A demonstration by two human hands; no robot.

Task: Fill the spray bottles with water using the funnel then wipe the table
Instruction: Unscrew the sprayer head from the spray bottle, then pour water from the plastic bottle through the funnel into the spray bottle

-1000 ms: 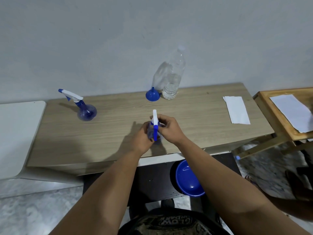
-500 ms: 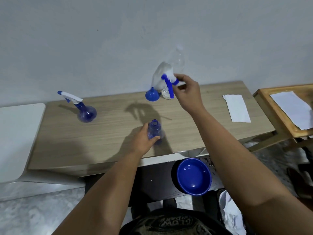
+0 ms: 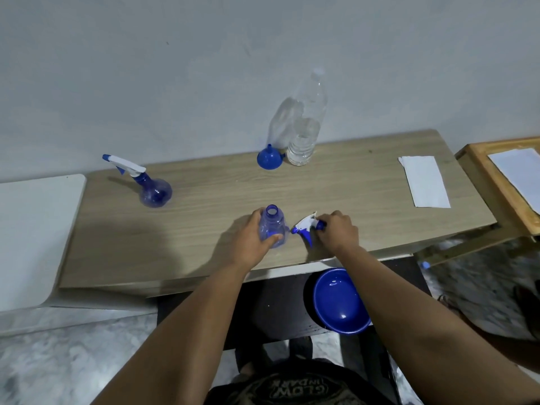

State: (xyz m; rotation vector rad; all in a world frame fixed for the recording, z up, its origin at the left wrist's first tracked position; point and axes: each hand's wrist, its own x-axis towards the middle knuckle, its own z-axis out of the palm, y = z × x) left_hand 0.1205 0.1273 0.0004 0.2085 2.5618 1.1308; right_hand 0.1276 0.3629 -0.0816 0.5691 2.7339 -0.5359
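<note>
A: Counts?
B: Two spray bottles are seen: an open bottle (image 3: 273, 226) and a capped bottle (image 3: 153, 190); one funnel (image 3: 269, 158), one water bottle (image 3: 305, 133), one paper towel (image 3: 425, 181).
A: Grips?
B: The open bottle is clasped upright, mouth up, by the left hand (image 3: 252, 239) near the table (image 3: 204, 206) front edge. The spray head (image 3: 305, 228) is pinched by the right hand (image 3: 337, 230), laid flat, nozzle pointed left.
</note>
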